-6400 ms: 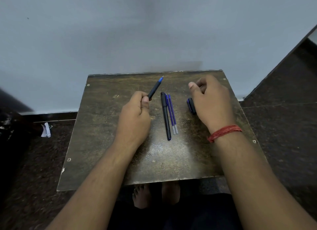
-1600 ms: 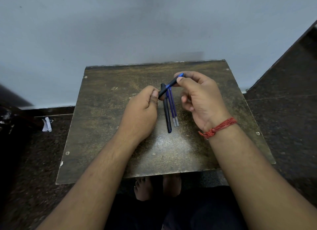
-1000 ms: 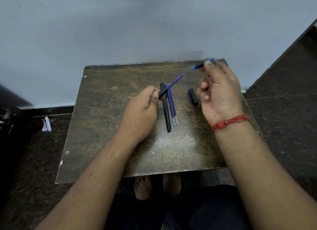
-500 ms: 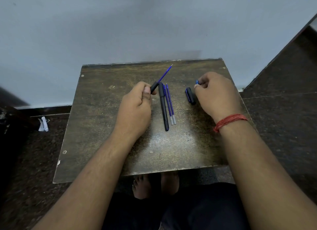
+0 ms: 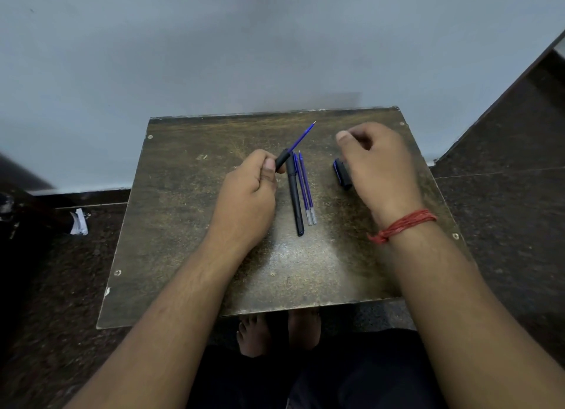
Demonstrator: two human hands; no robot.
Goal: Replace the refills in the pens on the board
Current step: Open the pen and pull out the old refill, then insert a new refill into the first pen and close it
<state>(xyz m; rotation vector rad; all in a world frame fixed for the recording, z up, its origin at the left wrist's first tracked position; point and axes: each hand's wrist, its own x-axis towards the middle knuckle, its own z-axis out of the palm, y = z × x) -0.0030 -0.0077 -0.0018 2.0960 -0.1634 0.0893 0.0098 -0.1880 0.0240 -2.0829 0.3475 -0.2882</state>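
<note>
— So, nearest us on the desk (image 5: 189, 256): a capped black pen (image 5: 295, 194) with two spare refills (image 5: 306, 191) just beside it. How will they handle?

— Light, thin, probably bendy; I'd pinch one mid-shaft.

— And the left hand (image 5: 244, 201)?

— Its fingers (image 5: 269, 167) are clamped on an open pen barrel (image 5: 282, 159), the old blue refill (image 5: 301, 136) poking out toward the wall.

— The right hand (image 5: 379, 167)?

— Loosely curled, hovering above a dark cap (image 5: 342, 175). Whether it holds anything, I cannot tell; the palm hides it, and the pen's tip section isn't visible.
</note>
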